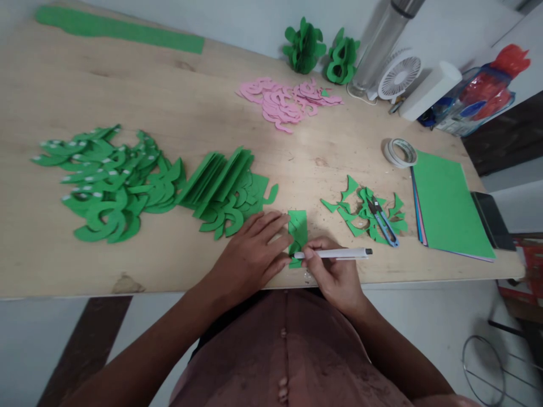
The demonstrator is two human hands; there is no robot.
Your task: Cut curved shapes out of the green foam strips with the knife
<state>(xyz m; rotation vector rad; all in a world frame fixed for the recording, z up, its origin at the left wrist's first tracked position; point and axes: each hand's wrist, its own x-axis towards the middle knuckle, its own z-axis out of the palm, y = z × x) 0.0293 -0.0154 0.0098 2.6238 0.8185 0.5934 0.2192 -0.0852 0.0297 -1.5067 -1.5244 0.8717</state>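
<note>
Green paper (pixel 298 226) looks thin and floppy: pin its edge flat. The left grip (pixel 250 254) lies spread on it; the right grip (pixel 335 277) pinches a pen (pixel 335 254).

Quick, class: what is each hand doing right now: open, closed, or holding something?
Left hand: open, flat on the table, fingertips at the green paper piece.
Right hand: closed, holding the white pen.

Two green paper ornaments (pixel 304 45), one pen (pixel 335 254), one scissors (pixel 384 222), one tape roll (pixel 400 152).
</note>
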